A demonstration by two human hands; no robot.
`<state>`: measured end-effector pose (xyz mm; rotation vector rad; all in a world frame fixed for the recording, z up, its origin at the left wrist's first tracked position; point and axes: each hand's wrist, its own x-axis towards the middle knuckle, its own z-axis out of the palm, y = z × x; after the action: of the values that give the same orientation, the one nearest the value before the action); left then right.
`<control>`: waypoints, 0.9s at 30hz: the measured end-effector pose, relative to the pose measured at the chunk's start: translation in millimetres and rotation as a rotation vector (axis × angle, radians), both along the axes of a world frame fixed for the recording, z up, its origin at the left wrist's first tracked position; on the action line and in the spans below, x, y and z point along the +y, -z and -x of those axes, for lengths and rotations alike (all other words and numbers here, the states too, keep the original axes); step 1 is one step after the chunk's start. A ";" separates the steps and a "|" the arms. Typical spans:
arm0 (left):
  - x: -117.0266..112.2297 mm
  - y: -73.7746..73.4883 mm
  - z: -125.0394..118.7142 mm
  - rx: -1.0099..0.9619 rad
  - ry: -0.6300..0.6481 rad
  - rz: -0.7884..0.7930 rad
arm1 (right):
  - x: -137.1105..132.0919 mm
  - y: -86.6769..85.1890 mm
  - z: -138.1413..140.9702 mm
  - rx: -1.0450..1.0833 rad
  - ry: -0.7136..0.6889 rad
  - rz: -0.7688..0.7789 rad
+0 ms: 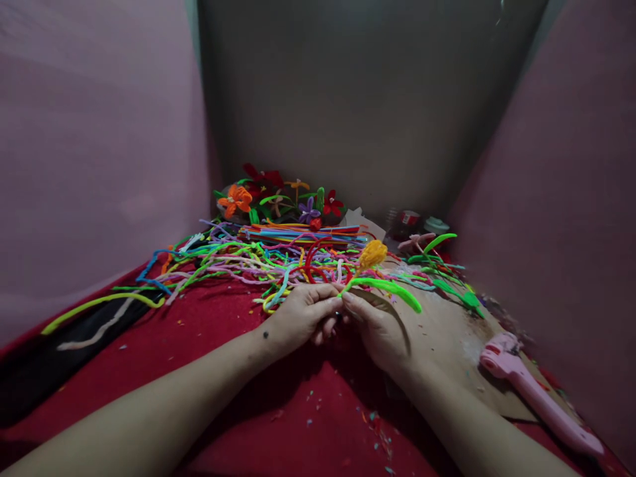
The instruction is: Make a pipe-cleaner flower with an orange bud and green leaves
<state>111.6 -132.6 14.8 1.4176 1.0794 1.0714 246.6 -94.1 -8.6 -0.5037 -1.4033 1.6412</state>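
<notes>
My left hand [301, 313] and my right hand [378, 328] meet at the middle of the red cloth [199, 344], fingertips pinched together. Between them they hold the stem of a pipe-cleaner flower with a yellow fuzzy head [372, 253] and a bright green pipe-cleaner leaf [392, 289] that curves out to the right. Both hands are closed on this stem. Just beyond them lies a tangled heap of loose pipe cleaners [258, 262] in several colours.
Finished pipe-cleaner flowers [278, 195] stand at the back by the grey wall. A brown cardboard sheet [447, 331] lies on the right with a pink tool [531, 391] on it. Small containers [412, 222] sit at the back right. Pink walls close in both sides.
</notes>
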 end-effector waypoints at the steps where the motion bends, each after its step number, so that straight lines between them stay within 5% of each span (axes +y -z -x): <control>1: 0.7 0.9 1.1 -0.051 0.020 0.024 | 0.8 0.3 0.1 0.011 -0.014 0.018; 9: 4.7 5.6 5.2 -0.345 0.201 0.223 | 3.0 1.6 -0.2 0.115 -0.083 0.226; 18: 4.3 -4.7 4.0 -0.072 -0.163 0.050 | 11.3 1.3 -4.6 0.219 -0.111 0.469; 27: -0.7 -3.9 0.7 0.031 -0.179 -0.123 | 8.6 2.1 -2.0 0.199 -0.089 0.410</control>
<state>110.9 -133.3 18.7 1.4589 1.1974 1.2664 248.7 -85.5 -10.7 -0.4967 -0.9579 2.0049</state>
